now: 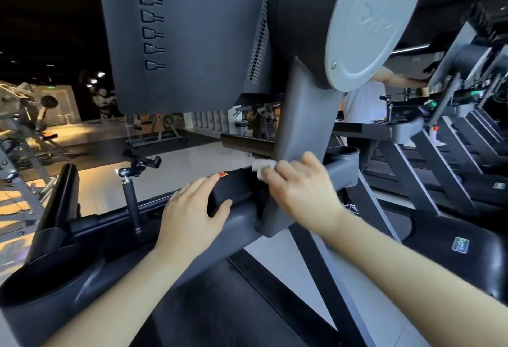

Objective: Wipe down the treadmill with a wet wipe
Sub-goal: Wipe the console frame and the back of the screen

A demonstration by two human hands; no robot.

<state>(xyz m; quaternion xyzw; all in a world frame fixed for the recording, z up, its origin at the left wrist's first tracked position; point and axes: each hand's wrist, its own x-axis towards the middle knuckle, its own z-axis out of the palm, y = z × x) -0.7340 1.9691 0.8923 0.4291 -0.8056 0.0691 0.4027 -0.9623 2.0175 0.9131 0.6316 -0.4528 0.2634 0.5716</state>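
Wiping is under way: right hand (299,190) pinches the wipe (262,168) against the crossbar (339,173) at the post's (305,115) foot. Left hand (192,209), fingers relaxed, rests on the bar's pad (231,184). Next, likely sweeping along the bar.

One view only, head-worn, wide-angle. Faces forward and down onto the treadmill (242,223) crossbar, very near. Both forearms (412,272) run in from the bottom edge, with left hand (189,206) and right hand (299,187) near mid-frame and the wet wipe (262,168) at the right fingertips. Grey console panel (178,38) fills the top, close to the lens. Gym floor (192,159) recedes left; further treadmills (453,159) recede right.
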